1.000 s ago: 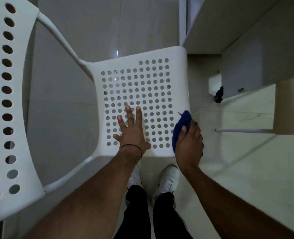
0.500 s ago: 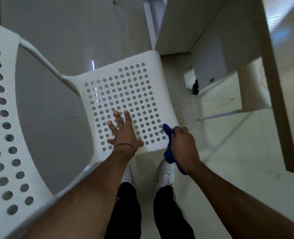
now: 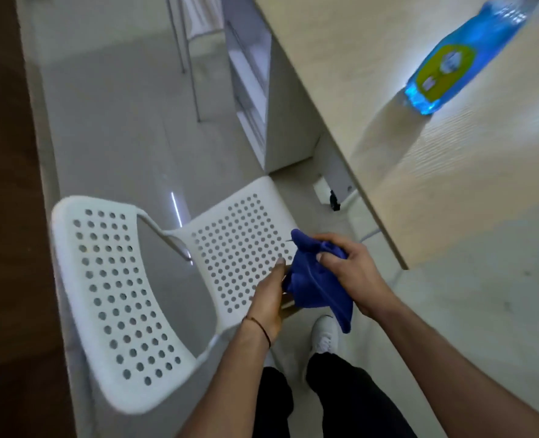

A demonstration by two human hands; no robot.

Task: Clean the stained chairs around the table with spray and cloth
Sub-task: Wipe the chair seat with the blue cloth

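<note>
Pale floor tiles (image 3: 119, 121) lie under the white perforated plastic chair (image 3: 230, 235). Above its seat my right hand (image 3: 353, 270) grips the bunched blue cloth (image 3: 312, 289); my left hand (image 3: 266, 298) touches it, grasp unclear.

— Where are the hands?
— Close together. The right hand (image 3: 353, 270) grips a bunched cloth (image 3: 315, 289), its thumb (image 3: 323, 257) pressed on the front and its fingers (image 3: 334, 239) curled over the top.
— And the left hand (image 3: 269, 298)?
— Edge-on, just beside the cloth's left side. One finger (image 3: 280, 263) is straight and points away from the body. The other fingers are hidden, so I can't tell if it grips.
— The arms?
— Both bare. The left forearm (image 3: 230, 374) rises from the bottom edge with a thin black band (image 3: 263, 330) at the wrist. The right forearm (image 3: 435, 358) comes in from the bottom right corner.
</note>
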